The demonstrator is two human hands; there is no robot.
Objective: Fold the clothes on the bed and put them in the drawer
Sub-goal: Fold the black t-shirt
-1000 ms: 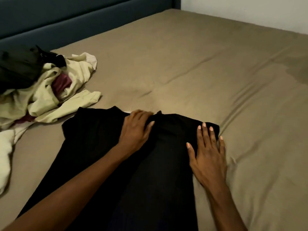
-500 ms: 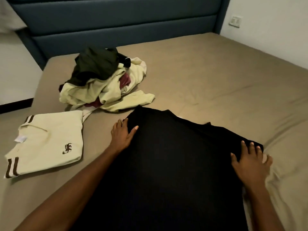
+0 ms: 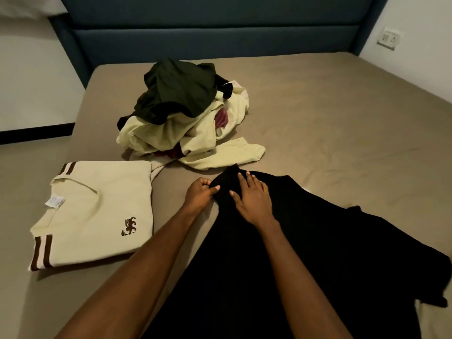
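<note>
Taupe bed (image 3: 318, 113) carries a black garment (image 3: 305, 253) at five o'clock; left hand (image 3: 199, 195) pinches its far corner, right hand (image 3: 252, 199) presses flat just beside it.

Bed (image 3: 318, 123) covered with a taut taupe fitted sheet, lightly creased. Upholstered headboard (image 3: 208, 33) in dark blue-grey, padded in horizontal bands, set against the far wall. White walls (image 3: 31, 77) on both sides. Black skirting strip (image 3: 36, 133) at left. Wall socket (image 3: 389, 39) at upper right. Lighting dim and even.
</note>
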